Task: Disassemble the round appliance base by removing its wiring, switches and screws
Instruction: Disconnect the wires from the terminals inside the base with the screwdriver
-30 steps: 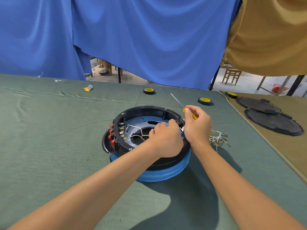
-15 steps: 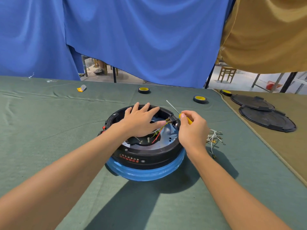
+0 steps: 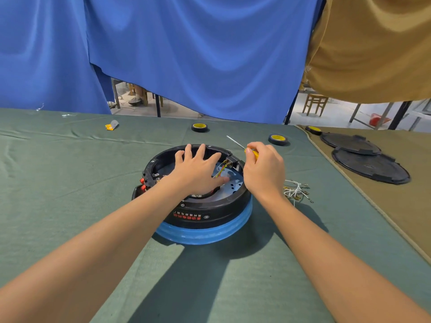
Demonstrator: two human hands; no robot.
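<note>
White wires [image 3: 295, 190] lie beside the base [image 3: 205, 213], coloured wires [image 3: 220, 170] and switches [image 3: 144, 181] are left inside; the flat, spread left hand [image 3: 198, 173] presses it, the right hand [image 3: 264, 171] grips a screwdriver [image 3: 255, 154].

Green cloth [image 3: 58, 183] covers the table. One tape roll [image 3: 199, 127] lies at 12 o'clock, a second tape roll [image 3: 277, 139] at 1 o'clock. Two black round covers [image 3: 370, 167] lie touching at 2 o'clock on tan cloth [image 3: 408, 206].

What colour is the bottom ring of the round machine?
The bottom ring is blue, seen best in the head view.
</note>
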